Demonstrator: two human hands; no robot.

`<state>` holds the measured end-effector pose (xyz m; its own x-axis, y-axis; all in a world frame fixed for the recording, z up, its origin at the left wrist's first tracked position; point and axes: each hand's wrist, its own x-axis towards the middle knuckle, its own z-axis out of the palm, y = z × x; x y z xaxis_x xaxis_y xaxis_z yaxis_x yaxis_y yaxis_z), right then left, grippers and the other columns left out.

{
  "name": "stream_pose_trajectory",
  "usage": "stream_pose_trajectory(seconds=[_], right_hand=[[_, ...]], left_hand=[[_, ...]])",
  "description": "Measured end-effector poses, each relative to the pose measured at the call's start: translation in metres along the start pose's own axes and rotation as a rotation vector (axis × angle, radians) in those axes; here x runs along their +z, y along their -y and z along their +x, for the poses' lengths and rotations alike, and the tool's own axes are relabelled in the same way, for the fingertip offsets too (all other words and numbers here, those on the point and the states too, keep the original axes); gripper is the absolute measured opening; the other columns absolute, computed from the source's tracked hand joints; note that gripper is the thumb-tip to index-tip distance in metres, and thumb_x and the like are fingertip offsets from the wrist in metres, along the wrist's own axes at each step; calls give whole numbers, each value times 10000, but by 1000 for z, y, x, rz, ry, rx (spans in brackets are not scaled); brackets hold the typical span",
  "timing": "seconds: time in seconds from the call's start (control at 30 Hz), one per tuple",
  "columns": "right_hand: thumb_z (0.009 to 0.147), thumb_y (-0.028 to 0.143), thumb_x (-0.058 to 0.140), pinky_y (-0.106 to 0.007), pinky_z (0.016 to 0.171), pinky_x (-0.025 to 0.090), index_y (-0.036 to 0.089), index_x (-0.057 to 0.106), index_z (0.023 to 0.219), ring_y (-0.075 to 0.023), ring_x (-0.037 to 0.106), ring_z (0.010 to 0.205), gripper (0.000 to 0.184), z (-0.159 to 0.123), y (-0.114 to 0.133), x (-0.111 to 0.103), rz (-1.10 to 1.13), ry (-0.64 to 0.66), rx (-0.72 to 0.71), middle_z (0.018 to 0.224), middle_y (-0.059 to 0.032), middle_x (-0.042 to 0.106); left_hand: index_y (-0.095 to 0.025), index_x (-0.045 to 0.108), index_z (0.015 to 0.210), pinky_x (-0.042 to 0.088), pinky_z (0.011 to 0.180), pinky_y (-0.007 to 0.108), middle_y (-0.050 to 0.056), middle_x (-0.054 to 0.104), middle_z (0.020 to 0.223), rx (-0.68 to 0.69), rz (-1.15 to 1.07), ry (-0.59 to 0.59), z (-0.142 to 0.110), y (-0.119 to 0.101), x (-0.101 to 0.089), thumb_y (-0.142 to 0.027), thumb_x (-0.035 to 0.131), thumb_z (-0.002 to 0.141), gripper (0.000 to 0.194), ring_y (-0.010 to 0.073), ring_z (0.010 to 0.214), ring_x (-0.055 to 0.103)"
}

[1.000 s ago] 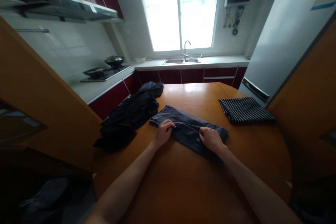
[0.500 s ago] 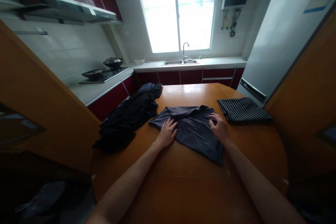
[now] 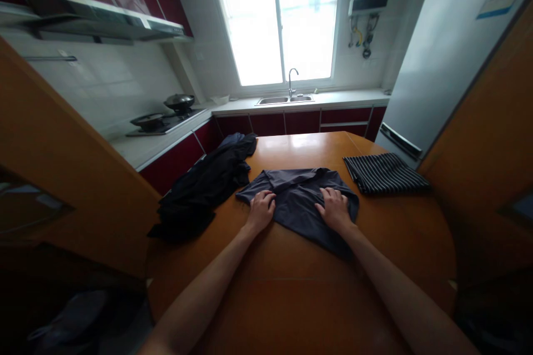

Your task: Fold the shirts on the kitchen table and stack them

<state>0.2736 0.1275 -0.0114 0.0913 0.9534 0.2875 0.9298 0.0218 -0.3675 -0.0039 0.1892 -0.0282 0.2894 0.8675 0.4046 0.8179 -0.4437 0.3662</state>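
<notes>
- Nearest, bottom centre of the frame, the tabletop [image 3: 258, 299] runs bare up to two forearms.
- Now the left hand [image 3: 261, 211], mid-frame: fingers gently curled on the near left part of the grey garment [image 3: 303, 199]; whether they pinch any fabric, I cannot tell.
- And the right hand [image 3: 335, 209], just right of centre: fingers spread, thumb wide, palm down over that same garment.
- The garment itself, centre frame, looks half-done: a flap lies turned over along its far edge, but creases cross the middle and the outline is uneven, one corner slanting towards the lower right.
- Left of centre, there's the black clothing [image 3: 204, 177], loose and rumpled, no folding to see in it.
- Over at the right, the striped cloth [image 3: 387, 173] lies flat in a compact shape; that one looks finished.
- Farthest, upper centre, the sink [image 3: 272, 101] sits below the window [image 3: 258, 22].
</notes>
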Motion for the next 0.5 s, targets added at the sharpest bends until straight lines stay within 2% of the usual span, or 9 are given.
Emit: stream_pose_trajectory(seconds=[0.07,0.13,0.2,0.3,0.37,0.5], right_hand=[[915,313,671,-449,988,343,156,629,1313,-335,526,1223,430,4,-5,3,-11,82,65,1295,-166,639],[912,263,660,-445,982,352,173,677,1223,-324,550,1201,324,8,-6,2,39,137,108,1234,-140,677],[896,174,636,-428,993,352,178,703,1140,-294,571,1176,253,9,0,-4,111,116,71,1171,-114,703],[874,104,620,-394,984,368,176,718,1061,-257,586,1095,222,-5,26,-17,200,43,-209,1063,-89,707],[893,131,624,-379,949,393,190,728,1008,-249,581,1045,166,-26,50,-26,236,74,-460,1012,-79,692],[931,279,671,-331,923,446,211,745,963,-215,610,990,105,-71,91,-34,404,394,-894,1006,-58,702]], left_hand=[[-197,707,1135,415,1064,508,121,635,1277,-4,-19,1,0,0,0,-228,515,965,258,298,1252,546],[-200,711,1121,415,1060,514,117,640,1272,-6,-47,-5,0,1,1,-229,516,960,255,303,1253,545],[-211,721,1091,416,1062,513,107,652,1259,-20,-108,-19,1,1,2,-240,523,950,245,306,1246,551],[-211,730,1016,436,1062,473,90,697,1170,-92,-331,-106,6,4,4,-256,543,920,215,288,1176,604],[-197,713,1009,475,1023,433,87,718,1100,-170,-466,-208,10,9,2,-266,510,925,231,266,1100,647],[-170,643,1072,533,899,381,104,707,1061,-320,-517,-399,16,23,-16,-247,381,949,300,243,1009,680]])
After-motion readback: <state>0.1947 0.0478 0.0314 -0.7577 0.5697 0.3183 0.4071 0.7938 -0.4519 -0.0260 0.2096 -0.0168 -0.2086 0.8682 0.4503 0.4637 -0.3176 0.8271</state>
